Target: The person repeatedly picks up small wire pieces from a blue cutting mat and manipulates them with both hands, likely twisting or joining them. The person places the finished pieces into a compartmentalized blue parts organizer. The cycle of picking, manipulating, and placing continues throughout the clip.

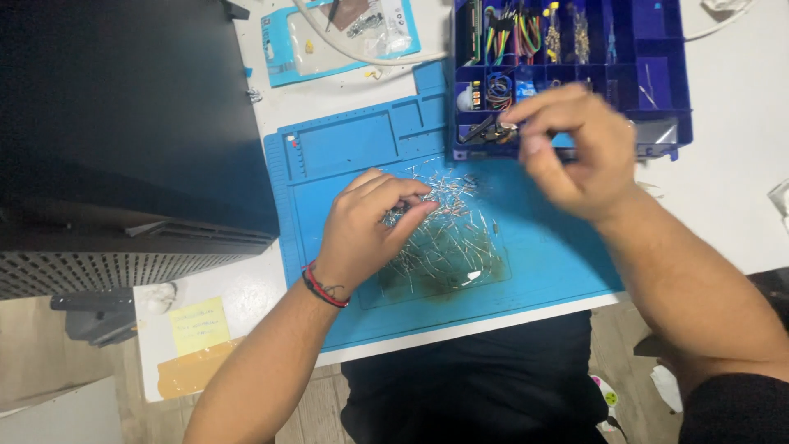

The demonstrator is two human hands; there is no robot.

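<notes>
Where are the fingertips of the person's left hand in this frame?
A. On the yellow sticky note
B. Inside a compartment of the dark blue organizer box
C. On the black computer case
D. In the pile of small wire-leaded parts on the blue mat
D: the left hand has its fingertips in the pile of small wire-leaded parts on the blue mat.

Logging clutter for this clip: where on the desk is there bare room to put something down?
Bare patches: the blue mat between the pile of small wire-leaded parts and the right forearm, and the white table right of the blue compartment box. Crowded: mid-mat, where the left hand rests on the pile, and the box's front edge under the right hand.
</notes>
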